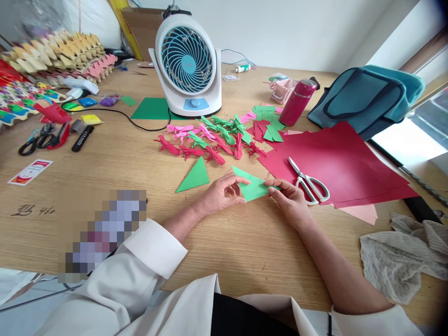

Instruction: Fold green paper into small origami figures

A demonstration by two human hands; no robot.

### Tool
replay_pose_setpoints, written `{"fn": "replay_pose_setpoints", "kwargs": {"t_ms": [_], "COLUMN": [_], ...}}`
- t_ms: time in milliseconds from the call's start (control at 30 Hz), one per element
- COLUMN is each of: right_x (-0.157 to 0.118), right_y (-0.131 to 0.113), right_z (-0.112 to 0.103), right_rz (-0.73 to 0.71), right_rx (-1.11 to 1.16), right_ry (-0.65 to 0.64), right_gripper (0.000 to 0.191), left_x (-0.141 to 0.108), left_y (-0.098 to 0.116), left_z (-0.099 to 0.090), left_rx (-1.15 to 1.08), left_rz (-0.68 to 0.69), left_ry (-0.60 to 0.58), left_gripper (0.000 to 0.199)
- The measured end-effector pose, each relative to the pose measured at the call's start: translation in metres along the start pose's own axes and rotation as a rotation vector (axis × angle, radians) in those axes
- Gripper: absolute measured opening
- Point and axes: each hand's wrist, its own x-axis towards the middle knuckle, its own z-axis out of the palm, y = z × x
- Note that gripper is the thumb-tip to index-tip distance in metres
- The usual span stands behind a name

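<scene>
From my remote place, I see the right hand [287,198] pinching one corner of a green paper [257,187] between the thumb and the forefinger. The left hand [226,190] is curled, with a gap between its thumb and forefinger; the forefinger tip lies over the paper's left part, and the thumb is at the near corner — whether it also pinches, I am not able to say. The paper is in front of me, between both hands, just above the table [227,247] or touching it.

I judge this piece to be at an early stage: it shows as a plain triangle, without legs or wings, so most of its shaping seems left to do. A second green triangle [196,177] lies flat beside the left hand, at a similar stage. Farther away, many folded figures [238,145] in red, pink and green look complete. Next to them, flat cut pieces [273,133] appear unworked, and the red sheets [336,158] under the scissors [301,175] are large and uncut, as far as I can see.

The held triangle's long edge runs across my view — from the far left corner, sloping toward me, to the pinched right corner. Its third corner points toward me.
</scene>
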Motion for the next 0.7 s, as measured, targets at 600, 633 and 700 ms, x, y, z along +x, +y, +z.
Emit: {"fn": "replay_pose_setpoints", "kwargs": {"t_ms": [600, 633, 700], "right_x": [0.001, 0.001, 0.0], "right_y": [0.007, 0.005, 0.0], "right_z": [0.001, 0.001, 0.003], "right_rz": [0.105, 0.099, 0.073], "right_rx": [0.095, 0.083, 0.055], "right_ry": [-0.055, -0.058, -0.066], "right_gripper": [0.028, 0.028, 0.026], "left_x": [0.0, 0.0, 0.0], "left_y": [0.005, 0.005, 0.004], "left_z": [0.002, 0.002, 0.001], "left_rx": [-0.042, -0.034, -0.009], "left_rz": [-0.005, -0.008, -0.011], "left_ry": [0.001, -0.001, 0.005], "left_gripper": [0.028, 0.026, 0.025]}}
